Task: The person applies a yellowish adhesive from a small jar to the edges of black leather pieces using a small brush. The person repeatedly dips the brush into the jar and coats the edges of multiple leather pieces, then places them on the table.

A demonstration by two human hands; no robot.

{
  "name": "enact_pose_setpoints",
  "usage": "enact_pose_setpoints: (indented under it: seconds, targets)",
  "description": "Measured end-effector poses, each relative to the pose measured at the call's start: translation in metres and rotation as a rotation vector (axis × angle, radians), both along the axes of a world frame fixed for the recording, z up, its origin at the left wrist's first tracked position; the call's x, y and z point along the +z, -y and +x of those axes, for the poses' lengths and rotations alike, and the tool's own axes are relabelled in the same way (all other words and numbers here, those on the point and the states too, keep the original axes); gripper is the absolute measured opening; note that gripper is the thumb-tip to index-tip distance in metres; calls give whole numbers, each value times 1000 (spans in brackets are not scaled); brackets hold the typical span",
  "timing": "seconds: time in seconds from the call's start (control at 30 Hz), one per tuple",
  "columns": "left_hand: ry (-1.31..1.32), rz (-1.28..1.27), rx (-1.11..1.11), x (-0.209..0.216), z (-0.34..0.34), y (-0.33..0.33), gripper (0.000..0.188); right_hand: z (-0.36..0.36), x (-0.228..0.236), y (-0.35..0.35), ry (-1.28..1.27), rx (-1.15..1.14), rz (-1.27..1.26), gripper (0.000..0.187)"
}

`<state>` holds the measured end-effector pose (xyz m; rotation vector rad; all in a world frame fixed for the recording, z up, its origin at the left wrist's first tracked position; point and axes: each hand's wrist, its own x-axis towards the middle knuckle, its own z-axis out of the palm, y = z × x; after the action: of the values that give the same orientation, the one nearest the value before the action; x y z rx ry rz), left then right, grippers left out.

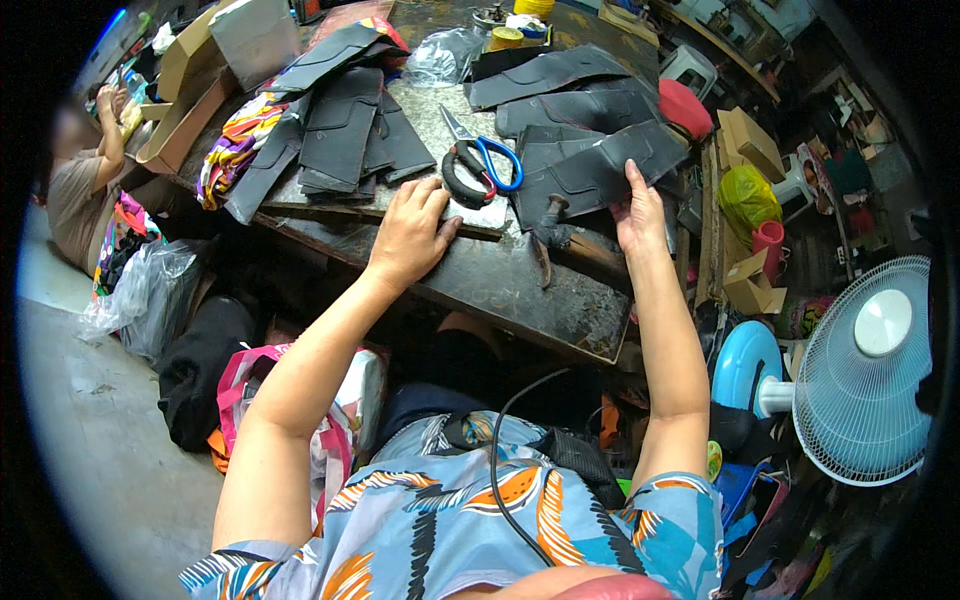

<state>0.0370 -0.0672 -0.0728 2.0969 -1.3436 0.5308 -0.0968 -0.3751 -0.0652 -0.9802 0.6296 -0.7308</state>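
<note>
While right hand (640, 215), thumb uppermost, pinches a black panel (600, 168), apparently for steadying, left hand (412, 230), fingers half-open, holding nothing visible, rests beside scissors (476, 146) on bench (515, 288).

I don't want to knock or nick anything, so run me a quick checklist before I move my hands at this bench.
1. Right hand has a grip on the black piece: ok.
2. Left hand clear of the blades: ok, it lies beside the handle end of the scissors.
3. Scissors' blades pointing away from you: ok.
4. Hammer well away from your right hand: not ok, it lies close by on that hand's left.
5. Left pile of black pieces squared up: not ok, the pieces overlap at different angles.
6. Fan switched off: cannot tell from this picture.
</note>
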Motion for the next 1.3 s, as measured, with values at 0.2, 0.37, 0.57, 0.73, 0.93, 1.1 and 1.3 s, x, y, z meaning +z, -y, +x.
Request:
enact_pose_setpoints:
  seconds: [0.2,0.37,0.57,0.73,0.93,1.1,1.3]
  targets:
    - [18,-2,7,-1,0,0,35,5,65,-28,247,-191,-471,30]
    - [-22,38,4,2,-3,-2,39,42,139,-32,416,-104,-512,36]
    - [-32,-18,-12,2,-1,-2,37,193,136,-18,352,439,-427,62]
    - [-46,-16,-2,1,0,-2,37,265,59,-109,-283,571,-662,71]
    - [-58,4,10,1,0,-2,38,190,56,-117,-95,577,-1225,50]
    - [-59,-7,4,0,-1,-2,39,108,56,-74,-683,532,-1457,33]
    - [-29,-48,25,-3,-2,0,40,53,42,-4,-990,17,-1569,43]
